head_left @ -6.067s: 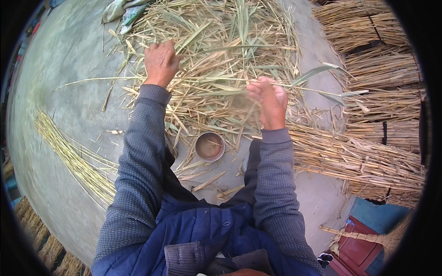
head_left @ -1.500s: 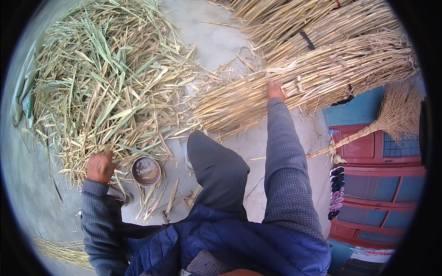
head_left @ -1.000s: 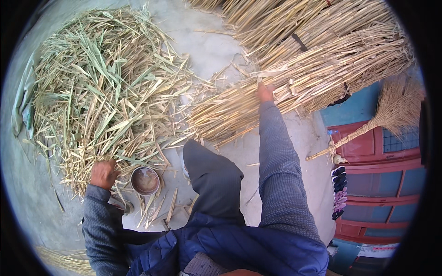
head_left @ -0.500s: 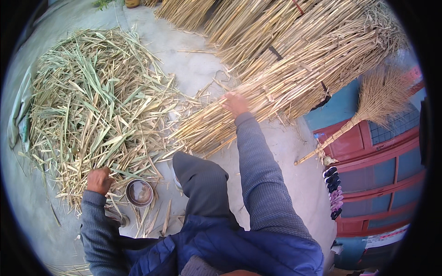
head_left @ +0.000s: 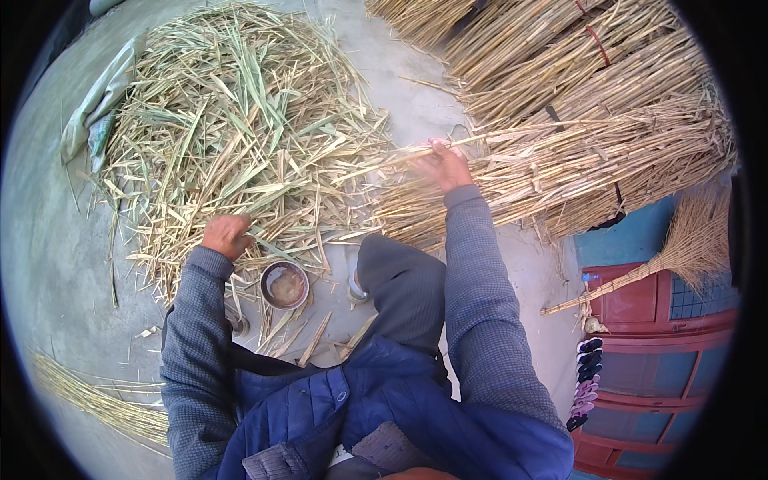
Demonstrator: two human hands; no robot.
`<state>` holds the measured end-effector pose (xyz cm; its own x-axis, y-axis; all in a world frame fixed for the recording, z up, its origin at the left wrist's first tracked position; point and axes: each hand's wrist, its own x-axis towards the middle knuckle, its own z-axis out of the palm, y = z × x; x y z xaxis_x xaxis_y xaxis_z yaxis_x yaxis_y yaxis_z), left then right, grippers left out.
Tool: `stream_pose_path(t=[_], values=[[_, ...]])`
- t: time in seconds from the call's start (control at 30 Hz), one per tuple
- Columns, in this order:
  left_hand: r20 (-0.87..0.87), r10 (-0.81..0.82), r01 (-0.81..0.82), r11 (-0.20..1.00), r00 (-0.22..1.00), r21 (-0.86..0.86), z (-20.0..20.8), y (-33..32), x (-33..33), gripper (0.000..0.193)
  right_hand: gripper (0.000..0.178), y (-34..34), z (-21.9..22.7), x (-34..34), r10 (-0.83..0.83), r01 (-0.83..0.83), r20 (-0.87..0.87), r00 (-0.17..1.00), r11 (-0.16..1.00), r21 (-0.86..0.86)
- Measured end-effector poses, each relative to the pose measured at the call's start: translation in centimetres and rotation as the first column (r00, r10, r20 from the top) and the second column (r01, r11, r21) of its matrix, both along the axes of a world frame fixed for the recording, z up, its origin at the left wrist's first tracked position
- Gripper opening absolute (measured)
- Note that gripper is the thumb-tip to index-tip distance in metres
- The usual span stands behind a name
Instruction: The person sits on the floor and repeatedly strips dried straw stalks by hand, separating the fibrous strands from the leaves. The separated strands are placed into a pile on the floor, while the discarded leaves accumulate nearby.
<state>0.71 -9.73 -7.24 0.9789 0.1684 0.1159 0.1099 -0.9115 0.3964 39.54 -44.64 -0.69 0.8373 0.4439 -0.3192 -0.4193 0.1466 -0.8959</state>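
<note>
My right hand point(head_left: 445, 166) grips a long, pale dry stalk point(head_left: 500, 137), lifted above one end of a thick bundle of stalks point(head_left: 552, 164). The lifted stalk slants across, its left part over a heap of dry leaves point(head_left: 240, 120). Near the lower edge of that heap, my left hand point(head_left: 228, 236) is closed with curled fingers; whatever it may hold is hidden. Just right of and below it stands a round metal bowl point(head_left: 285, 267) with murky contents.
More bundles of stalks point(head_left: 576, 48) lie at the far right, some tied. A twig broom point(head_left: 640, 272) leans by a red door point(head_left: 640, 298), near a row of shoes point(head_left: 586, 376). Thin peeled stalks point(head_left: 104, 404) lie at the lower left. A plastic sack point(head_left: 100, 108) edges the heap.
My right hand has raised a stalk off the bundle, where before it was reaching onto the bundle. My left hand stays closed near the bowl. The whole view has shifted.
</note>
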Motion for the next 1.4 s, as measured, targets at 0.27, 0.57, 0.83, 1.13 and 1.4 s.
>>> stream_pose_path(t=[0.27,0.57,0.83,1.13,1.4], values=[[0.025,0.088,-0.089,0.994,0.996,0.065,3.4,0.4,2.4,0.028,0.027,8.2,1.5,-6.1,0.032,-0.023,0.190,0.981,0.998,-0.051],[0.284,0.104,-0.046,0.978,0.953,-0.204,6.7,0.4,4.7,0.037,0.026,17.6,0.3,-18.2,0.374,-0.385,0.156,0.914,0.922,0.041],[0.086,0.113,-0.015,0.681,0.990,-0.732,6.4,1.9,5.6,0.027,0.026,16.9,3.2,-18.5,0.342,-0.353,0.223,0.913,0.936,0.007],[-0.046,0.119,-0.091,0.410,0.992,-0.908,6.3,1.9,5.1,0.022,0.027,14.6,5.1,-18.2,0.253,-0.249,0.414,0.875,0.966,-0.066],[-0.103,0.183,-0.139,0.198,0.978,-0.970,5.8,2.3,4.3,0.018,0.021,15.2,5.0,-18.1,0.320,-0.347,0.463,0.826,0.937,-0.030]])
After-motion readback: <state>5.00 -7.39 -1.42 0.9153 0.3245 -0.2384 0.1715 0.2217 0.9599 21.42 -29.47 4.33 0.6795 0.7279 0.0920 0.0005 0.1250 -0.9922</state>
